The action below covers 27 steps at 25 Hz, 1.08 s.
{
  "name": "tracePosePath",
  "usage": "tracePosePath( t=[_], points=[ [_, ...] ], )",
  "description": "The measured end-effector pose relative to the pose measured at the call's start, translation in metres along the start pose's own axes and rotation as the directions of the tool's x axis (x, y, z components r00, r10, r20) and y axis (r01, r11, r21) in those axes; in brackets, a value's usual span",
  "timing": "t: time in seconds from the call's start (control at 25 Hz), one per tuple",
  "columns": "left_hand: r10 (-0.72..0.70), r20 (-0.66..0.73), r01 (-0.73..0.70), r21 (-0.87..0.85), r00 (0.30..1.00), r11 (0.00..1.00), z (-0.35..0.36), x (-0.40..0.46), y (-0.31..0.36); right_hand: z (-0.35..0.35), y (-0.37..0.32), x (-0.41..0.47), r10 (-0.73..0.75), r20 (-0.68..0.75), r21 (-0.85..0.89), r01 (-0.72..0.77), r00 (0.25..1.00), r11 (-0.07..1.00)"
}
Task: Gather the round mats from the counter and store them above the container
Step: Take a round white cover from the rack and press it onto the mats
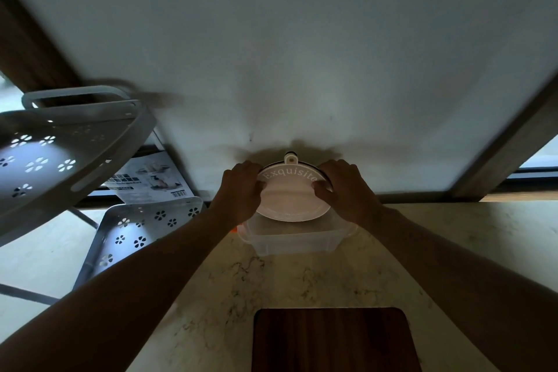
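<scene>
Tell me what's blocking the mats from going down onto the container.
Nothing visible. The left hand and right hand hold the round mats right over the clear container; no object shows between them.

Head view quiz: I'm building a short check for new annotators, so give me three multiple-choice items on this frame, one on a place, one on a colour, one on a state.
1. Where is the round mat?
A. Over the clear container, against the wall
B. Flat on the wooden board
C. Inside the perforated rack

2. What colour is the word printed on the mat?
A. Red
B. White
C. Black

3. How is the mat held?
A. By the left hand only
B. By no hand
C. By both hands, one on each side

Answers:
1 A: the mat sits above the clear container, not on the wooden board nor in the perforated rack.
2 B: "Exquisite" reads in white letters along the upper rim.
3 C: the left hand and the right hand grip opposite edges.
</scene>
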<state>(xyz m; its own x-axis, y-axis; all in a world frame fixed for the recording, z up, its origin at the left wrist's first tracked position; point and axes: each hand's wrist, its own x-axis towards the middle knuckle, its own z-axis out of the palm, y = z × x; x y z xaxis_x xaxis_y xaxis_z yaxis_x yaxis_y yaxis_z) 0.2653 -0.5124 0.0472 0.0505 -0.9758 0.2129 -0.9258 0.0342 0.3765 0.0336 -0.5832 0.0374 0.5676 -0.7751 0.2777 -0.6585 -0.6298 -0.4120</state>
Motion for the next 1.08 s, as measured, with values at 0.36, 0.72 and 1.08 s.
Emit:
tracePosePath(
  t=[0.36, 0.72, 1.08],
  points=[
    [-0.046, 0.007, 0.045, 0.02, 0.999, 0.999, 0.007, 0.001, -0.002, -0.001, 0.0, 0.004, 0.046, 0.053, -0.027, -0.044, 0.998, 0.999],
    [-0.087, -0.049, 0.089, 0.031, 0.995, 0.996, 0.011, 0.009, -0.002, 0.005, -0.002, 0.013, 0.083, -0.001, -0.102, -0.083, 0.997, 0.991],
    [-0.056, -0.098, 0.062, 0.058, 0.994, 0.996, 0.015, 0.007, -0.002, 0.006, -0.003, 0.012, 0.081, -0.04, -0.154, -0.086, 0.996, 0.984]
  ],
)
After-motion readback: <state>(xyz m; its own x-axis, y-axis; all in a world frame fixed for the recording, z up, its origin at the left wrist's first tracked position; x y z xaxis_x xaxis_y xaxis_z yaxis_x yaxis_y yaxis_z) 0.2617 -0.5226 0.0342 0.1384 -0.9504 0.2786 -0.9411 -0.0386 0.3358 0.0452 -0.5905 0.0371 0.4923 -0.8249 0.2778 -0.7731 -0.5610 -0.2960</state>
